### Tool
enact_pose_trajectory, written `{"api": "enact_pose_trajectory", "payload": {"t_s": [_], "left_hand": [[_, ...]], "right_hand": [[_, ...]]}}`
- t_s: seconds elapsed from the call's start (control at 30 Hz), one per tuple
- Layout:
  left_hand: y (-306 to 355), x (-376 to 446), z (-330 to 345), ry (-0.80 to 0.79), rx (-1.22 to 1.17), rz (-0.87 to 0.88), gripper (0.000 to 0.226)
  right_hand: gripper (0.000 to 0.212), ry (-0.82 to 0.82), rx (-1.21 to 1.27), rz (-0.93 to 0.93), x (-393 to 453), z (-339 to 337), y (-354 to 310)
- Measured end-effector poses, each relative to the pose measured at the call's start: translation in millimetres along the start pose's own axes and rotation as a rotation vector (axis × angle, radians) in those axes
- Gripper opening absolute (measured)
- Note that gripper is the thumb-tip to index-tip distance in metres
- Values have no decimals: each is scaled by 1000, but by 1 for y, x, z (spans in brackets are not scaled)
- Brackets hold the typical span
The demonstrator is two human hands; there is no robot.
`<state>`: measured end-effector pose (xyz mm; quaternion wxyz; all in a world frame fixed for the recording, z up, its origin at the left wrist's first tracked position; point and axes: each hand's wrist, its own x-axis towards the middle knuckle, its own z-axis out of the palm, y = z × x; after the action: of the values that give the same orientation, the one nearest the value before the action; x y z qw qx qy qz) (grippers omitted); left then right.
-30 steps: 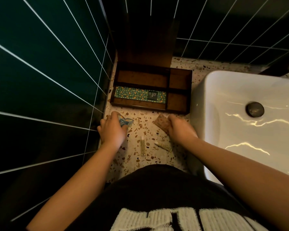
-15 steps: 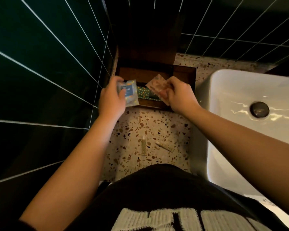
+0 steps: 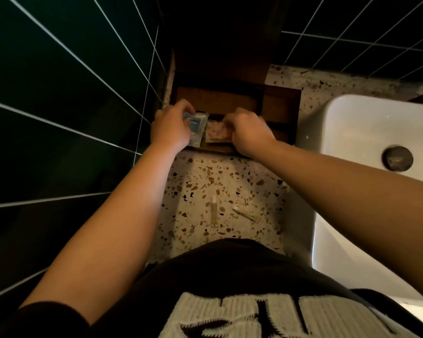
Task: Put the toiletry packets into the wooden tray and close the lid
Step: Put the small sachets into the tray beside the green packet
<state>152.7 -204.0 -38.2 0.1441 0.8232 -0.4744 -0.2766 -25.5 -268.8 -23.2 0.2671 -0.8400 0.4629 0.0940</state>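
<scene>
- Left hand (image 3: 169,129) grips a bluish packet (image 3: 196,128), fingers curled over its top edge, thumb side against its left edge. Packet sits over the front-left part of the wooden tray (image 3: 282,111).
- Right hand (image 3: 248,131) closed on a pinkish-tan packet (image 3: 216,132), pinching its right edge. Packet lies flat-ish over the tray's front compartment.
- The two packets are side by side, edges touching or slightly overlapping at the middle; can't tell which.
- Can't tell if either packet is resting on the tray floor or held just above it; hands hide the contact.
- Tray sits on the speckled terrazzo counter (image 3: 230,176), pushed into the corner by the dark tiled wall (image 3: 66,76). Rear compartment and right-side compartments visible, look bare wood.
- Lid (image 3: 220,57) stands up behind the tray, open, leaning against the back wall; very dark, detail poor.
- Two small tubes lie on the counter near the person's body, well apart from the tray: left tube (image 3: 214,212) pointing roughly toward the tray, right tube (image 3: 246,213) lying diagonal. They're near each other, not touching.
- White sink (image 3: 352,132) just to the right of the tray, drain plug (image 3: 397,158) in the basin.
- Both forearms bare, dark shirt (image 3: 230,276) with white lettering at frame bottom.
</scene>
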Motion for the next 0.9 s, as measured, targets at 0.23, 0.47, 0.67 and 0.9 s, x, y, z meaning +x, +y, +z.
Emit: {"api": "enact_pose_trajectory", "payload": {"t_s": [0.23, 0.47, 0.67, 0.9], "left_hand": [[-6, -5, 12, 155, 178, 12, 31], [-2, -14, 21, 271, 211, 2, 37], [5, -23, 32, 73, 258, 86, 39], [6, -26, 32, -34, 361, 51, 52]], "right_hand": [[39, -34, -28, 32, 5, 22, -11], [45, 54, 10, 32, -14, 25, 2], [59, -131, -53, 28, -38, 30, -4], [60, -264, -189, 70, -32, 36, -18]]}}
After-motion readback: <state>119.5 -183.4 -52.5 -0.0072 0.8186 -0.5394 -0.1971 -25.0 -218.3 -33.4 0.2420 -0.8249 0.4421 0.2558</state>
